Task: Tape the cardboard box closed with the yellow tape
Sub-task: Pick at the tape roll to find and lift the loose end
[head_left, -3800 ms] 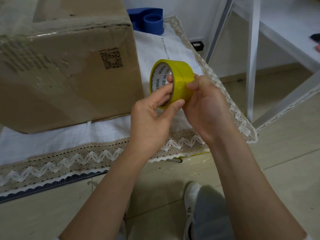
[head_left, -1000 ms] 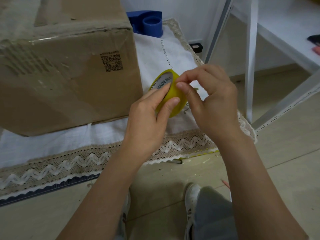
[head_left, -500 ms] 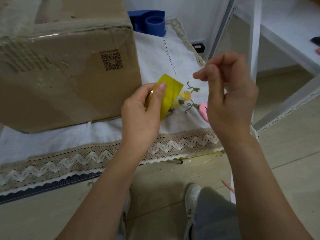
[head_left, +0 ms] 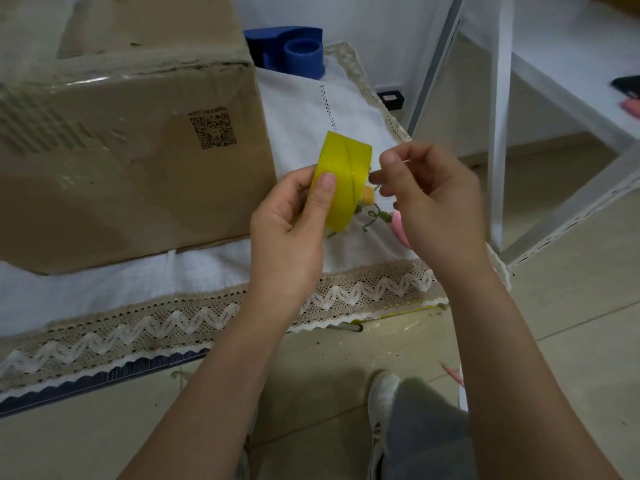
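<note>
From the head camera, the left hand [head_left: 287, 230] holds the yellow tape roll [head_left: 341, 183] edge-on, thumb laid flat across the outer band and the other fingers wrapped behind it, out of sight. The roll sits just right of the cardboard box [head_left: 121, 140], near its lower front corner and raised above the white cloth [head_left: 301, 123]. The right hand [head_left: 433, 199] hovers just right of the roll, not touching it — thumb and forefinger are pinched narrowly together, the remaining fingers curled in. Whether a tape end or anything else is caught in that pinch is too fine to make out. Both forearms reach up from the bottom edge of the view.

The box carries a printed QR code [head_left: 213, 128] on its front face with a line of small characters above it, too small to read. Glossy clear tape covers part of that face. No writing shows on the roll from this angle.

Behind the box's right edge a blue tape dispenser [head_left: 294, 50] is partly hidden. Embroidered flowers [head_left: 369, 199] on the cloth are mostly covered by the roll and right hand. The box is cut off at the left and top — its flaps cannot be judged.
</note>
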`<control>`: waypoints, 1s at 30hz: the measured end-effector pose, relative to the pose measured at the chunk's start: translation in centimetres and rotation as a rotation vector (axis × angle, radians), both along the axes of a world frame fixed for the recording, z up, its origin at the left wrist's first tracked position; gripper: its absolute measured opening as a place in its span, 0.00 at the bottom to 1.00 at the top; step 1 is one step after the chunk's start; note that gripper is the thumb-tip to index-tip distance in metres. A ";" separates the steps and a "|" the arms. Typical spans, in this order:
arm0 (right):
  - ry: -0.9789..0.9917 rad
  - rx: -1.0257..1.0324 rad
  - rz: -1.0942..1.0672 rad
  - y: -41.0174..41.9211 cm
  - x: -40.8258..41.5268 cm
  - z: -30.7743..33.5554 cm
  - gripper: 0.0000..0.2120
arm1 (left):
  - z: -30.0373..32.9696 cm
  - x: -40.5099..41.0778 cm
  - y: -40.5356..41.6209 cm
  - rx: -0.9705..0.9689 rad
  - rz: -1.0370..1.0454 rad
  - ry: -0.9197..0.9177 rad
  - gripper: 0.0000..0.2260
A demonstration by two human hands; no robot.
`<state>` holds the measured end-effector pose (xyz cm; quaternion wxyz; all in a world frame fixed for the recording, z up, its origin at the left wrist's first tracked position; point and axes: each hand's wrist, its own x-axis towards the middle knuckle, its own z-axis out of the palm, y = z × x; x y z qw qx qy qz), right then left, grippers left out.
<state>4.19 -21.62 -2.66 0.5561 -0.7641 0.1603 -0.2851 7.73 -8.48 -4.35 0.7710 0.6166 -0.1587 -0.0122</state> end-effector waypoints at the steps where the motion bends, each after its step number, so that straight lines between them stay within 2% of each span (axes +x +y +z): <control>1: 0.029 0.033 0.004 0.0 0.0 0.0 0.06 | 0.0 -0.1 -0.1 -0.022 -0.017 0.013 0.06; 4: 0.092 0.060 0.001 0.2 0.1 0.0 0.10 | -0.1 -0.2 -0.2 -0.061 -0.061 0.038 0.07; 7: 0.099 0.099 0.042 0.1 0.1 -0.1 0.03 | -0.1 -0.2 -0.2 -0.082 -0.067 0.046 0.08; 12: 0.129 0.136 0.128 0.1 0.1 -0.1 0.13 | -0.3 -0.1 -0.1 -0.102 -0.075 0.052 0.08; 14: 0.154 0.246 0.127 0.3 0.2 0.4 0.16 | -0.4 -0.1 -0.1 -0.106 -0.076 0.045 0.09; 17: 0.177 0.414 0.184 0.6 0.1 1.3 0.13 | -0.4 -0.1 -0.1 -0.128 -0.066 0.039 0.09; 22: 0.079 0.409 0.171 1.2 -0.1 0.8 0.02 | -0.6 -0.1 -0.2 -0.131 -0.037 0.017 0.10; 27: 0.066 0.428 0.238 0.8 0.0 0.5 0.10 | -0.7 -0.2 -0.2 -0.136 0.005 0.033 0.09; 30: 0.079 0.457 0.234 1.0 0.2 0.4 0.06 | -0.7 -0.1 -0.1 -0.120 0.005 0.016 0.10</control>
